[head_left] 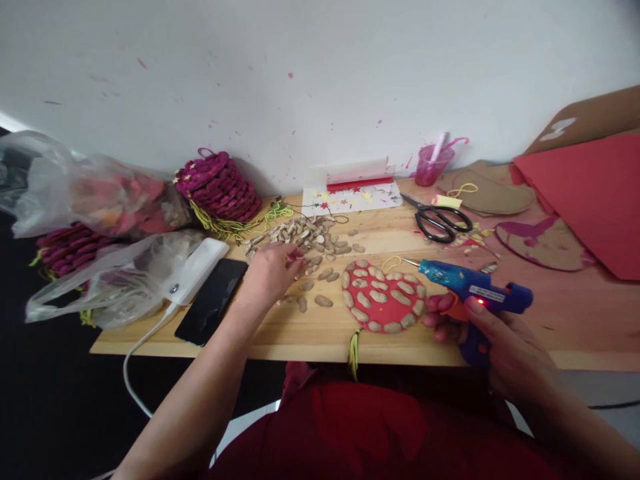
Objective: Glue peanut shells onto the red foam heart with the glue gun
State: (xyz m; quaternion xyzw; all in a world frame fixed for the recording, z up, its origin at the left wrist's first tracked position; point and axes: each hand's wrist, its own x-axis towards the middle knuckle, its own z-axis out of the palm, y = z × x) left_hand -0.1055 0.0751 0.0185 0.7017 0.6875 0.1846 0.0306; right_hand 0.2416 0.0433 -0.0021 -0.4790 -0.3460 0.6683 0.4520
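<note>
My left hand [274, 270] is over the near side of a pile of peanut shells [300, 231], its fingers closed together; what they hold, if anything, is too small to tell. In my right hand [493, 327] is a blue glue gun [465, 283] with a lit red light, its nozzle pointing left above the table. Between the hands lies a red heart [393, 310] with peanut shells around its edge and in rows inside. A yellow loop is at its top and a green tassel [353, 353] hangs from its lower left. Loose shells lie to its left.
Black-handled scissors [436, 220], a pink cup [431, 165] and a white card [353, 199] sit toward the wall. Cardboard pieces and red sheets [590, 193] are at the right. A phone [213, 300], white power strip [200, 270], plastic bags and purple woven bundles [220, 187] are left.
</note>
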